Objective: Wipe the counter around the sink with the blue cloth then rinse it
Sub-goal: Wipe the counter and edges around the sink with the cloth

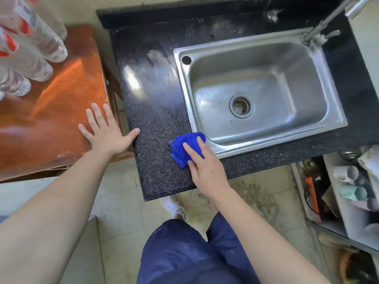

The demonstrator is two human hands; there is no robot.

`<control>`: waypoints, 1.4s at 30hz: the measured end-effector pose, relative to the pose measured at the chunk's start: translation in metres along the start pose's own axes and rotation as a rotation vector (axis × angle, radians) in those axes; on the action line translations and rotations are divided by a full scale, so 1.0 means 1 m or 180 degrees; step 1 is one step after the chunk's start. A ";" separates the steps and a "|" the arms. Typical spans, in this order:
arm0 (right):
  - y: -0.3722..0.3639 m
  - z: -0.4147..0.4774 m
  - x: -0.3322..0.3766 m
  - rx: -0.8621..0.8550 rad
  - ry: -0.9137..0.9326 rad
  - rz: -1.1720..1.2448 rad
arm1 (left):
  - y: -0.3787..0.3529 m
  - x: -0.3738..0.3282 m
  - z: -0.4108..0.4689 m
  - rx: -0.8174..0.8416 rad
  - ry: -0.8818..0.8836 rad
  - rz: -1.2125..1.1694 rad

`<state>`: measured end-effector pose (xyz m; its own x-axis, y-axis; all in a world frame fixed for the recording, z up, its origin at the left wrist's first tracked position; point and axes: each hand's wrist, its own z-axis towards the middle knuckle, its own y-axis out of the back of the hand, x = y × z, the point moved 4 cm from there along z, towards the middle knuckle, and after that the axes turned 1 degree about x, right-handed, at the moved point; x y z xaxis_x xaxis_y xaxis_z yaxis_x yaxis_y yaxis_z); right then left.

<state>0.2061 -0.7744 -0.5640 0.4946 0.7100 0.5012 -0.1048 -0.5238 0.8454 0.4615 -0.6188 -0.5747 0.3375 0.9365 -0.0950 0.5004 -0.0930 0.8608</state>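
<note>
The blue cloth (181, 147) lies bunched on the dark speckled counter (153, 119), just off the near left corner of the steel sink (326, 83). My right hand (205, 162) presses down on the cloth, fingers spread over it. My left hand (106, 132) rests flat and open on the edge of the orange wooden table (61, 103), its thumb touching the counter's left edge. The basin is dry-looking with a drain strainer (241, 106) in the middle. A metal faucet (328, 23) rises at the sink's far right corner.
Several clear plastic bottles (30, 48) with red labels stand on the table at far left. A cluttered shelf (348, 191) with cups and tools sits below the counter at right. White smears mark the counter behind and left of the sink.
</note>
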 end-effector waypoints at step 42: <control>0.009 0.238 0.061 0.0784 0.0544 -0.0771 | 0.000 -0.005 -0.003 -0.0210 0.0022 0.0061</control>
<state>0.4412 -0.8479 -0.5696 0.3263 0.8845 0.3334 0.2181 -0.4137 0.8839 0.4572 -0.6228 -0.5726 0.3410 0.9371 -0.0750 0.4402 -0.0887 0.8935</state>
